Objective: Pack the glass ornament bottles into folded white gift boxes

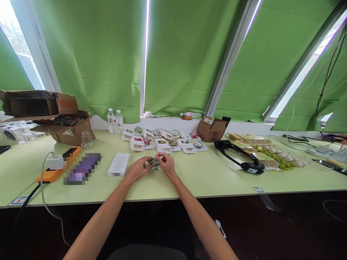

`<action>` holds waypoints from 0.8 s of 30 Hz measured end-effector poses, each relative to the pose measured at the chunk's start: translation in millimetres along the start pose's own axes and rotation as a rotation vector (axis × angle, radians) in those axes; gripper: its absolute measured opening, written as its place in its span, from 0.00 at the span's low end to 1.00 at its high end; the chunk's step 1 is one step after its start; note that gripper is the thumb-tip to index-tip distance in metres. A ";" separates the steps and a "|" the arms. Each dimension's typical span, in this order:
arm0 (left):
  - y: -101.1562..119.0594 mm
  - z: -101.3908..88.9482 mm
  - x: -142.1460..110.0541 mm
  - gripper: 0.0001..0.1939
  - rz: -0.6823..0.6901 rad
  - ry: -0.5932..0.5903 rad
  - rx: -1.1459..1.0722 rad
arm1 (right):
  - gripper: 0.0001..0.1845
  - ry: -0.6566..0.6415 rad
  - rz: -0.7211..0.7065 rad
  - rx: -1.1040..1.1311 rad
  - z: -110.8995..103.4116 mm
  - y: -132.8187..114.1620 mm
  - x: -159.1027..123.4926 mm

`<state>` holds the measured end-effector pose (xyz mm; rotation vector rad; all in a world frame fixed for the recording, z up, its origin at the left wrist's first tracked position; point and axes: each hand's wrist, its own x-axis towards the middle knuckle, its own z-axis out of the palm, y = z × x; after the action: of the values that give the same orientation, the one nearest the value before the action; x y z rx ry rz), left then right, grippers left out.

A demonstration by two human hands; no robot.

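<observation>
Two bare hands meet over a pale green table [217, 177], a small, shiny, clear object [155, 163] between them near the front edge. The left hand [139, 168] grips its left side with bent fingers; the right hand [167, 166] pinches it from the other side and above, a hold that likely steadies the small piece within reach of both sets of fingertips. Its exact form is too small to tell. Just beyond, small white boxes [162, 145] stand in rows beside wrapped, colorful pieces [173, 144], seemingly spread out so each shows. A long white box [118, 164] lies flat to the left, a black headset [238, 157] to the right. Water bottles [111, 122] and an open cardboard box [213, 129] stand toward the back, under sloping windows covered by green blinds [103, 54], with daylight showing through the gaps.
</observation>
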<state>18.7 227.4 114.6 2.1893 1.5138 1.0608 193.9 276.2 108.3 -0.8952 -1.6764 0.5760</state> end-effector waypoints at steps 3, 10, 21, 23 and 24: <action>0.2 0.3 0.1 0.21 -0.002 0.001 0.000 | 0.19 0.006 -0.001 -0.006 -0.3 -1.0 -0.1; 2.0 0.8 0.7 0.21 -0.012 0.007 0.003 | 0.18 0.003 0.010 -0.014 -0.8 -4.8 0.6; 2.9 0.9 0.4 0.20 -0.017 0.006 0.008 | 0.19 -0.018 0.004 -0.051 -3.4 -1.0 -1.0; 3.1 1.3 0.6 0.20 -0.024 0.014 0.011 | 0.19 -0.036 -0.022 -0.093 -4.5 -0.7 -1.2; 3.2 1.5 0.8 0.21 -0.029 0.020 0.014 | 0.18 -0.049 -0.041 -0.124 -4.9 -0.5 -1.2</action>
<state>22.1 227.0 115.8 2.1655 1.5608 1.0694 198.7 274.6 109.4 -0.9396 -1.7861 0.4731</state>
